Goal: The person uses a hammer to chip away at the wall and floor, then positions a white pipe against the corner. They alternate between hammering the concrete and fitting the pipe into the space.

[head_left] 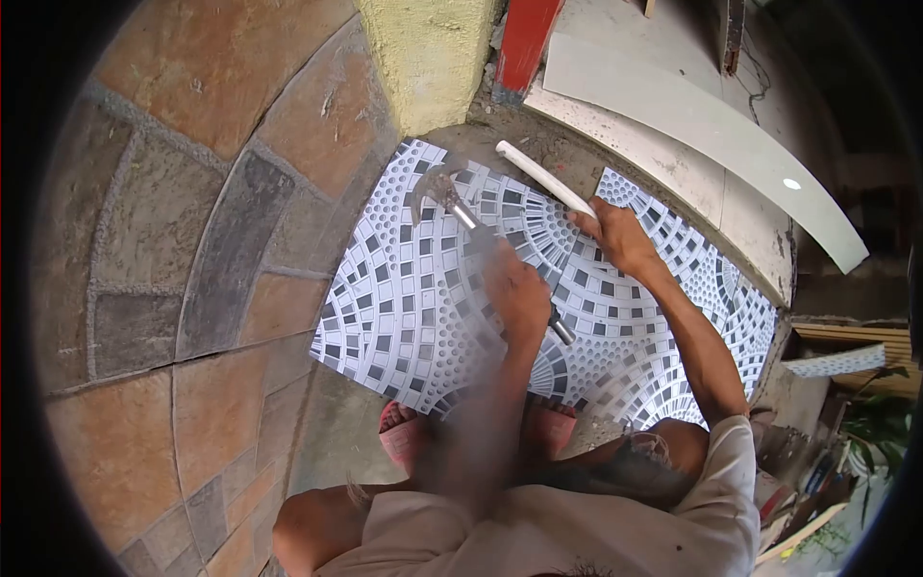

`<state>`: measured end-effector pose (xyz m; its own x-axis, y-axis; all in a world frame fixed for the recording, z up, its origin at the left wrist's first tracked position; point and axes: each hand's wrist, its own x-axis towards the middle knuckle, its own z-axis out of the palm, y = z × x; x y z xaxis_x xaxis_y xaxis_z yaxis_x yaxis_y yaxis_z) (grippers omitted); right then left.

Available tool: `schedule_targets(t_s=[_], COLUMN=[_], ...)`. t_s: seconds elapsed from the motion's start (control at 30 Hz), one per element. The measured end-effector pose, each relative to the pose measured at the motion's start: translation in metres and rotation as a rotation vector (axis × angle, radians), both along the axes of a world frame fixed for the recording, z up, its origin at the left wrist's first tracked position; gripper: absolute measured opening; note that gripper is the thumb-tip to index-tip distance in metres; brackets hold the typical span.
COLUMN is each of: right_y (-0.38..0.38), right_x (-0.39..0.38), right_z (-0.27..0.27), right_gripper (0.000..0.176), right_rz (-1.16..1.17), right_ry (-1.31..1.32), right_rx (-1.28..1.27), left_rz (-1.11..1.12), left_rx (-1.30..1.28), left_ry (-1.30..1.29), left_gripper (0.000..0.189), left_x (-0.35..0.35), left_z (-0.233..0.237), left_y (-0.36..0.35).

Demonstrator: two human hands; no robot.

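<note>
My left hand [519, 293] is wrapped round the dark grip of a claw hammer [465, 213]. The hammer's metal head points to the upper left, and its butt end sticks out below the hand; the forearm is blurred. My right hand [620, 236] holds the lower end of a white stick [543, 178], which slants to the upper left. Both hands are over a grey and white mosaic-patterned tile surface [385, 288]. Whether the stick touches the tiles is unclear.
Brown and grey stone-look tiles [231, 221] fill the left. A yellow pillar [428, 67] and a red post [526, 43] stand at the top. A long curved pale strip [711, 125] lies at the upper right. A plant [875, 423] and clutter sit at the lower right.
</note>
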<state>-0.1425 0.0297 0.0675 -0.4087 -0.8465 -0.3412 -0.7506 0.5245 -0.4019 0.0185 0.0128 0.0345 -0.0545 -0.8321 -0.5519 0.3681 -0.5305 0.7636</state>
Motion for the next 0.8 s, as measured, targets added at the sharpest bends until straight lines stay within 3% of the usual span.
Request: schedule_targets(t_s=[0.13,0.3,0.4,0.53,0.63,0.7,0.77,0.8], right_y=[0.000,-0.001,-0.010,-0.013,-0.015,-0.016,-0.016,-0.015], right_x=[0.002,0.015,0.013,0.018,0.024,0.026,0.025,0.021], right_z=[0.002,-0.015,-0.011,-0.001,-0.001,0.000,-0.002,-0.004], right_gripper=[0.053,0.052,0.053,0.050,0.051,0.052,0.052,0.052], right_rz=[-0.026,0.130,0.105,0.059,0.055,0.068,0.039,0.040], right_ry=[-0.001,-0.020,0.013,-0.021,0.020,0.027,0.102,0.093], right_rx=[0.017,-0.160,-0.081,0.005,0.043,0.029,0.043,0.031], left_rz=[-0.301,-0.134,-0.033,0.096,0.250,0.003,-0.145,-0.173], left_rx=[0.003,-0.151,-0.238,-0.160,-0.224,-0.256,-0.191,-0.116], left_ry=[-0.146,-0.038,-0.002,-0.027,-0.044,-0.243,-0.242,-0.138], left_gripper=[0.041,0.027,0.042,0.041,0.041,0.039,0.038,0.038], left_x=[-0.001,0.037,0.048,0.059,0.038,0.014,0.012,0.015], left_z=[0.003,-0.004,0.003,0.019,0.000,-0.066,-0.077,-0.058], left_y=[-0.026,-0.016,-0.025,-0.028,-0.018,-0.021,-0.020,-0.016])
